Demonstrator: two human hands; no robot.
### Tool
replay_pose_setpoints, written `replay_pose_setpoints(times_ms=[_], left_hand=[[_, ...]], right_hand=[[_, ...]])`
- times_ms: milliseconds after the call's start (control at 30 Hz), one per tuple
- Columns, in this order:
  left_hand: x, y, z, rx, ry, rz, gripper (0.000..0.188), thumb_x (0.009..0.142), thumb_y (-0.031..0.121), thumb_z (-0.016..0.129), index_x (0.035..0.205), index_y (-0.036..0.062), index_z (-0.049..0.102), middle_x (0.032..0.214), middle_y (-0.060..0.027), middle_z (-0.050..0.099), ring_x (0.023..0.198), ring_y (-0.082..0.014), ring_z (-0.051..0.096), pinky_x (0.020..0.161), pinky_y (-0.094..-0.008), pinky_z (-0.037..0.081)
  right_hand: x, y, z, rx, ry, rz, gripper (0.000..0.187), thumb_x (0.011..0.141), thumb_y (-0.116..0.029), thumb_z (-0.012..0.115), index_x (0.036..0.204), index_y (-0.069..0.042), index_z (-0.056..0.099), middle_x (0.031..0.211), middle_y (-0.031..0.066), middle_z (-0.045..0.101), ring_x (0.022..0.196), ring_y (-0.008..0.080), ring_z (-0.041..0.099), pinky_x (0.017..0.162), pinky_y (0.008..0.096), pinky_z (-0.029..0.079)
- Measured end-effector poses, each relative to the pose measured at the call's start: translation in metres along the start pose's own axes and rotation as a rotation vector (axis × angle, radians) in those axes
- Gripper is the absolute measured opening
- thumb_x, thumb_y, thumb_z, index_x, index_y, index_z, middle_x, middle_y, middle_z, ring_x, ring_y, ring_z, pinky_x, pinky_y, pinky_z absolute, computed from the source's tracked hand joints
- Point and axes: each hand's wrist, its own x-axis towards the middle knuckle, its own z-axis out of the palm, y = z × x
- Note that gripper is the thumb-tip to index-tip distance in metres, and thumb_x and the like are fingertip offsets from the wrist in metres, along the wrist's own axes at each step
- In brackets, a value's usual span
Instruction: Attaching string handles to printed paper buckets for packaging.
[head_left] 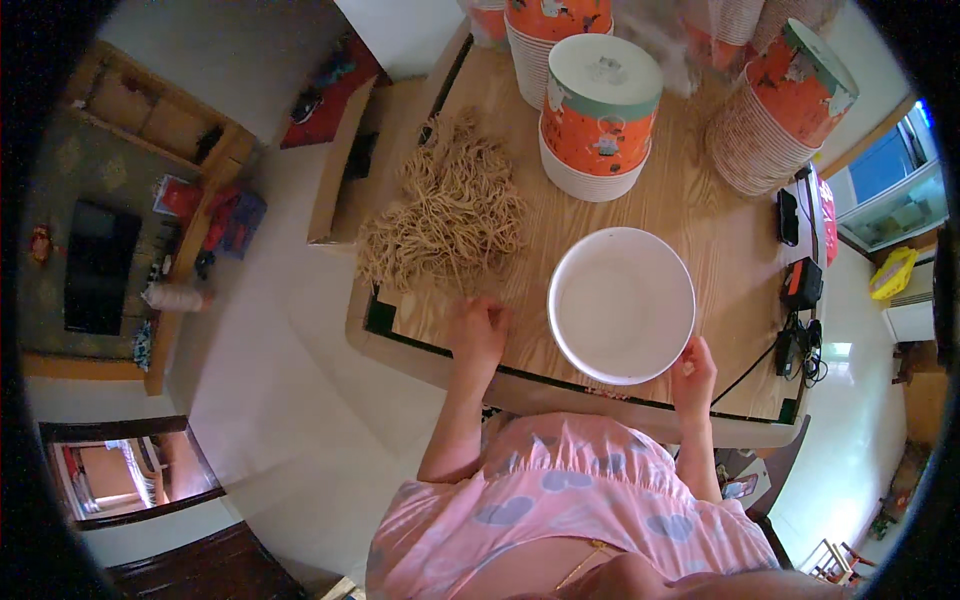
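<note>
A white paper bucket (622, 306), with its open top facing up, stands near the table's front edge. At its lower right rim is my right hand (692, 375), its fingers closed against the bucket's edge. My left hand (480, 335) is to the left of the bucket, just below a tangled heap of tan paper cords (450, 205). The left fingers are curled together and slightly blurred; what they hold, if anything, is hidden. Behind the bucket stands an upside-down stack of orange and green printed paper buckets (603, 125).
More bucket stacks (780, 120) stand toward the back of the wood-grain table (690, 190). On its right side lie a black and orange box (801, 284) and black cables (800, 350). An open cardboard carton (345, 170) is beyond the left edge.
</note>
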Motion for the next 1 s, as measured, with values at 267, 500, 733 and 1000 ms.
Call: replay_pose_setpoints(times_ms=[267,500,733,1000], left_hand=[[-0.003,0.053,-0.068,-1.207,-0.032,0.009,0.006,0.088,0.008,0.056,0.089,0.0031,0.054,0.079,-0.0038,0.061,0.069,-0.0092,0.056,0.065,-0.0211,0.045],[-0.050,0.121,-0.096,-1.369,-0.501,0.095,0.012,0.084,0.005,0.061,0.093,0.0046,0.053,0.080,0.0017,0.055,0.071,-0.0037,0.052,0.064,-0.0190,0.044],[-0.046,0.122,-0.086,-1.280,-0.446,0.095,0.011,0.081,0.003,0.062,0.087,0.0063,0.054,0.077,0.0017,0.056,0.068,-0.0059,0.054,0.062,-0.0195,0.044],[-0.007,0.081,-0.080,-0.702,-0.047,0.224,0.016,0.077,0.008,0.070,0.091,0.0061,0.064,0.070,0.0005,0.058,0.061,-0.0061,0.052,0.055,-0.0211,0.043]], right_hand=[[0.018,-0.066,-0.024,0.237,0.285,-0.209,0.004,0.085,-0.005,0.057,0.083,-0.001,0.055,0.084,0.0051,0.054,0.072,0.0137,0.050,0.067,0.0245,0.043],[0.028,-0.168,-0.010,0.291,-0.299,-0.473,0.029,0.073,-0.006,0.070,0.100,-0.002,0.060,0.108,0.0159,0.060,0.102,0.0303,0.058,0.083,0.0356,0.047],[0.032,-0.154,-0.002,0.252,-0.382,-0.335,0.015,0.070,0.003,0.069,0.083,0.000,0.062,0.080,0.0085,0.063,0.078,0.0199,0.063,0.071,0.0296,0.050],[0.045,-0.134,-0.018,0.246,-0.027,-0.377,0.013,0.072,0.007,0.066,0.080,-0.001,0.060,0.077,0.0093,0.061,0.075,0.0198,0.060,0.067,0.0286,0.047]])
